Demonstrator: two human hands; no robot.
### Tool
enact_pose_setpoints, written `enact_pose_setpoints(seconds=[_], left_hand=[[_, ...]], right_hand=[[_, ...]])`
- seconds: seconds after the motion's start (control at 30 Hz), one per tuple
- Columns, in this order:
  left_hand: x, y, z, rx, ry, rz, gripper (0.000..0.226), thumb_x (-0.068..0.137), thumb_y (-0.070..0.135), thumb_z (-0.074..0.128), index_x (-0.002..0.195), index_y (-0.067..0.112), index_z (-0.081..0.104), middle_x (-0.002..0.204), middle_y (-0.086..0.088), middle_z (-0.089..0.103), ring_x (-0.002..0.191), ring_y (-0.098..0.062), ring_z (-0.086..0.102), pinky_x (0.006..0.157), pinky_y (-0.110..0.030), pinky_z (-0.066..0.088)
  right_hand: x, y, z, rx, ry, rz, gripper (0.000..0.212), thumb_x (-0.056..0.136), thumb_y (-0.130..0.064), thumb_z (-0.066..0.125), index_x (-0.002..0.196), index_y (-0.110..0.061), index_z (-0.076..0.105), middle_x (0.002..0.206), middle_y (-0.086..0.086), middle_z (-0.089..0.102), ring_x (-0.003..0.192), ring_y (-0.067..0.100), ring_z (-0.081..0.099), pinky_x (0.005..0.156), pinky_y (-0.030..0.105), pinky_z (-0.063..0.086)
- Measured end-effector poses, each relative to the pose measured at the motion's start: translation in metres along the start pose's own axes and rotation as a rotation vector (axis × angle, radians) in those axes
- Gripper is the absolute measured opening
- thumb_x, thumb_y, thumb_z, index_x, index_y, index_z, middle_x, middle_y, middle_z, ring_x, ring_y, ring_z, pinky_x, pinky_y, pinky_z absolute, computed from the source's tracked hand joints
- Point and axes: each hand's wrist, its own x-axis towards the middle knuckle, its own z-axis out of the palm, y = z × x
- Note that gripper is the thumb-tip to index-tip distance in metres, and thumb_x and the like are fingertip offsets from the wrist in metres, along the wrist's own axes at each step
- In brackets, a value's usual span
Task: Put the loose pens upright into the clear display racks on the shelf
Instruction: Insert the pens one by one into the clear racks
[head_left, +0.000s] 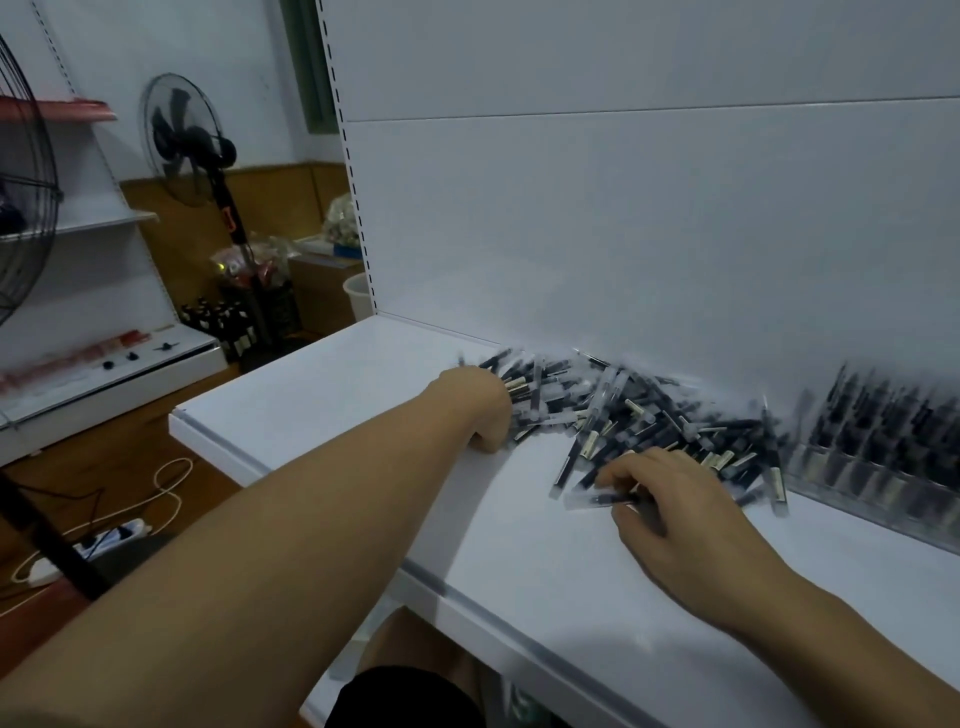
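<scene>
Pens (639, 410) heaped on shelf (363, 395); labels (589, 444) blurred; right hand (675, 499) pinches one.

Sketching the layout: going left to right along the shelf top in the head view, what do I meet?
left hand → pile of loose pens → clear display rack holding upright pens. The right hand, pinching a pen, overlaps the pile, so it is left out.

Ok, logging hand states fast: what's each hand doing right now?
Left hand: curled at the pen pile; grip cannot be told through blur.
Right hand: pinches one pen.
</scene>
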Motion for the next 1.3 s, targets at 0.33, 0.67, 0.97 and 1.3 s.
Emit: enact_pose_setpoints(seconds=[0.33,0.67,0.97,1.3], left_hand=[[0.008,-0.012,0.027,-0.175,0.282,0.028,0.058,0.086,0.060,0.065,0.118,0.011,0.063,0.118,-0.007,0.064,0.104,-0.031,0.062,0.083,-0.038,0.050],[-0.016,-0.038,0.033,-0.155,0.408,0.135,0.040,0.089,0.062,0.056,0.080,0.025,0.044,0.080,0.001,0.046,0.079,-0.028,0.051,0.068,-0.031,0.039],[-0.014,-0.067,0.018,-0.366,0.445,0.208,0.019,0.086,0.027,0.059,0.072,0.022,0.047,0.074,-0.001,0.057,0.075,-0.027,0.059,0.060,-0.034,0.046],[-0.017,-0.062,0.010,-0.568,0.453,0.285,0.017,0.090,0.027,0.062,0.078,0.014,0.060,0.070,-0.005,0.064,0.067,-0.024,0.062,0.057,-0.032,0.045]], right_hand=[[0.000,0.000,-0.003,-0.007,-0.025,-0.001,0.022,0.096,-0.020,0.063,0.109,-0.038,0.061,0.098,-0.024,0.053,0.105,-0.005,0.044,0.082,0.013,0.038],[0.001,-0.003,-0.005,-0.019,-0.042,-0.004,0.021,0.097,-0.021,0.062,0.109,-0.038,0.060,0.097,-0.025,0.052,0.104,-0.006,0.044,0.082,0.013,0.038],[0.003,-0.005,-0.006,-0.023,-0.043,0.010,0.021,0.097,-0.022,0.063,0.106,-0.040,0.060,0.094,-0.024,0.052,0.101,-0.004,0.046,0.079,0.015,0.038],[0.004,-0.007,-0.010,0.099,0.013,0.089,0.021,0.097,-0.017,0.064,0.105,-0.037,0.065,0.096,-0.022,0.058,0.100,-0.002,0.051,0.079,0.009,0.040]])
